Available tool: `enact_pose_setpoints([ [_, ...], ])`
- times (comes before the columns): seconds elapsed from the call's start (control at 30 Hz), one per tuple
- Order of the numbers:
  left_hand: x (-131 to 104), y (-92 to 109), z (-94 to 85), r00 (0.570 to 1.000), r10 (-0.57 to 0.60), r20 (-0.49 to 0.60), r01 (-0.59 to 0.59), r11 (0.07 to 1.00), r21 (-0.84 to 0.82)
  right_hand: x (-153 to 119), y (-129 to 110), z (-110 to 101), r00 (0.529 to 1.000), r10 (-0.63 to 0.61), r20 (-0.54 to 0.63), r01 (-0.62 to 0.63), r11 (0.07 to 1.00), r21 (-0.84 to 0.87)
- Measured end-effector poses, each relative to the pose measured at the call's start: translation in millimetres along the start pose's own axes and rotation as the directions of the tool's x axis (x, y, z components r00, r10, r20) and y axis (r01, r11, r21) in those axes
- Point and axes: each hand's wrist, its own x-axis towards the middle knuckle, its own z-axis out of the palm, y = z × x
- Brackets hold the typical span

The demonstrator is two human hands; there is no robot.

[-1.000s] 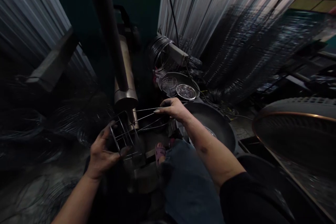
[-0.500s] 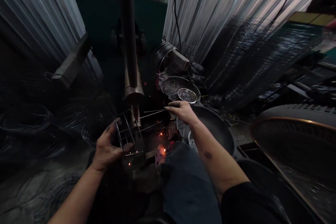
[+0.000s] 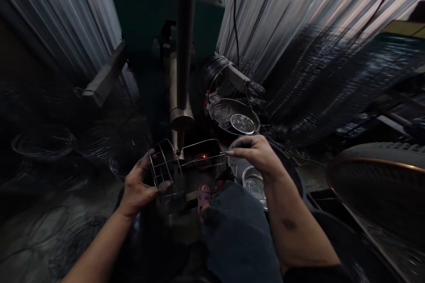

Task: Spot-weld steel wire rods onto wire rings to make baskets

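My left hand (image 3: 142,181) is closed round the near end of a wire basket (image 3: 162,166), thumb below and fingers above. The basket is a small open grid of bare metal wire, held against the spot welder's lower electrode (image 3: 178,146). From its right side a long wire loop (image 3: 201,143) reaches out toward my right hand (image 3: 254,152). Thumb and forefinger of that hand pinch at the loop's far end; the exact contact is too small to make out. Above the basket is the welder's thick cylindrical electrode holder (image 3: 181,117).
Dark round tubs stand on the right, one holding a shiny bowl (image 3: 254,181). Behind it, a basin (image 3: 234,106) holds round wire racks. Wire coils (image 3: 43,141) lie at left. A large copper-rimmed fan (image 3: 381,161) stands at right. My sandalled foot (image 3: 204,194) is below.
My right hand has shifted right and slightly down relative to the basket. Several bright sparks below have faded to one small glow. The view has turned a little left.
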Motion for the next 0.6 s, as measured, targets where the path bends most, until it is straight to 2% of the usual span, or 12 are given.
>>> enact_pose_setpoints([
  [0.13, 5, 1, -0.8, 1.000, -0.003, 0.023, 0.003, 1.000, -0.004, 15, 13, 24, 0.992, 0.030, 0.125, -0.053, 0.981, 0.188],
  [0.23, 9, 3, -0.6, 1.000, 0.018, 0.013, -0.019, 0.999, 0.030, 25, 20, 36, 0.989, 0.047, 0.141, -0.078, 0.971, 0.225],
  [0.4, 12, 0, 1.2, 1.000, 0.002, 0.021, -0.002, 1.000, -0.023, 32, 22, 41, 0.991, 0.060, 0.118, -0.084, 0.975, 0.206],
  [0.6, 16, -2, 2.2, 0.993, -0.113, 0.032, 0.115, 0.991, -0.062, 38, 28, 42, 0.992, 0.050, 0.113, -0.074, 0.973, 0.217],
])
